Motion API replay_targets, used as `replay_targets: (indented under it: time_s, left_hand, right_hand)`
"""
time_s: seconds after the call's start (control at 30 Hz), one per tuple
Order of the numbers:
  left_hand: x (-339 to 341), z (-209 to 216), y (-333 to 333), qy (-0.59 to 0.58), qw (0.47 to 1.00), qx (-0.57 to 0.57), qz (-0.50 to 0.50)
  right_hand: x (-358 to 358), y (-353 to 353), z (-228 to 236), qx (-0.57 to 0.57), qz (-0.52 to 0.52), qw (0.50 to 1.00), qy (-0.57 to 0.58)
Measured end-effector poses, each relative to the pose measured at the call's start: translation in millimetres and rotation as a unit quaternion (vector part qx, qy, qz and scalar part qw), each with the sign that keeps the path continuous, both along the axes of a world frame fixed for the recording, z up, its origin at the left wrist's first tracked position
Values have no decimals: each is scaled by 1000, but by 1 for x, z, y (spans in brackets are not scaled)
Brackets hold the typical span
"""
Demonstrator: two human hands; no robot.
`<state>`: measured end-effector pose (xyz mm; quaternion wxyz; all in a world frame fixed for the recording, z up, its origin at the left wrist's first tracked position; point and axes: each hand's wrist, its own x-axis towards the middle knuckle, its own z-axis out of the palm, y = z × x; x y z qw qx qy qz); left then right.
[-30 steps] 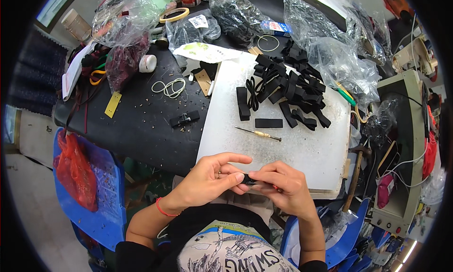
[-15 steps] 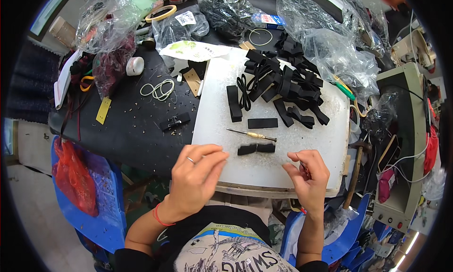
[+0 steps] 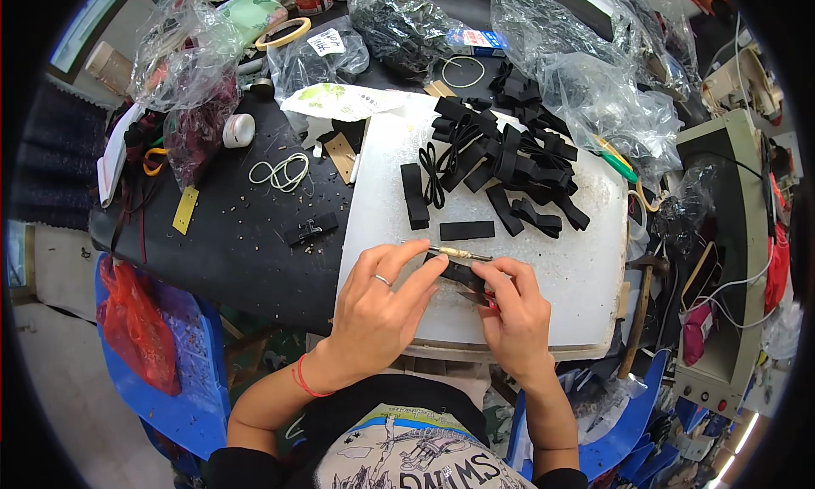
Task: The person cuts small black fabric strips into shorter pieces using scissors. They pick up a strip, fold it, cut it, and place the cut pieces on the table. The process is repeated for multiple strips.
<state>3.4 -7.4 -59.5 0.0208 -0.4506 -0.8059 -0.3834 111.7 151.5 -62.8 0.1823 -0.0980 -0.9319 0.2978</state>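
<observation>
On the white board [image 3: 560,294], a small black fabric bow [image 3: 461,275] lies between my hands, its ends partly hidden by fingers. My left hand [image 3: 378,306], with a ring on one finger, pinches the bow's left end. The thumb and forefinger of my right hand [image 3: 516,315] meet its right end. That hand also holds small snips [image 3: 475,299], whose dark blade and red handle stick out beneath the fingers. Just beyond the bow lies a thin metal tool with a yellowish handle [image 3: 458,252]. Farther off is a flat black strip [image 3: 467,230].
Several black looped bands [image 3: 509,162] are heaped on the board's far side. Green-handled scissors [image 3: 620,166] lie at its right, above a hammer [image 3: 643,311]. A black strip with a clip [image 3: 312,228] and white cord [image 3: 280,173] lie left. Plastic bags [image 3: 399,22] line the back.
Both hands have moved inward and away from me onto the bow. The snips' blade, tucked in my right hand before, now shows pointing left.
</observation>
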Motion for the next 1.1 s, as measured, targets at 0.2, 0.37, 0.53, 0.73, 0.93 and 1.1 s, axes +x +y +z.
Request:
replay_targets:
  time_s: [0.2,0.37,0.53,0.73,0.93,1.1]
  left_hand:
    - [-10,9,-9,-176,978,36,-110]
    - [-8,27,-15,-654,749,63,-86]
    - [-10,30,-18,-718,687,73,-87]
    - [-8,28,-22,-762,635,105,-68]
    - [-1,27,-23,-711,692,97,-84]
    - [4,23,-25,-706,698,95,-77]
  right_hand:
    - [6,3,16,-281,14,959,-30]
    - [8,-7,34,-442,-47,890,-100]
    - [10,-9,27,-548,-52,832,-70]
    - [15,-7,28,-570,-28,818,-70]
    - [12,-16,34,-573,-55,812,-90]
    - [9,-17,37,-557,-74,812,-155]
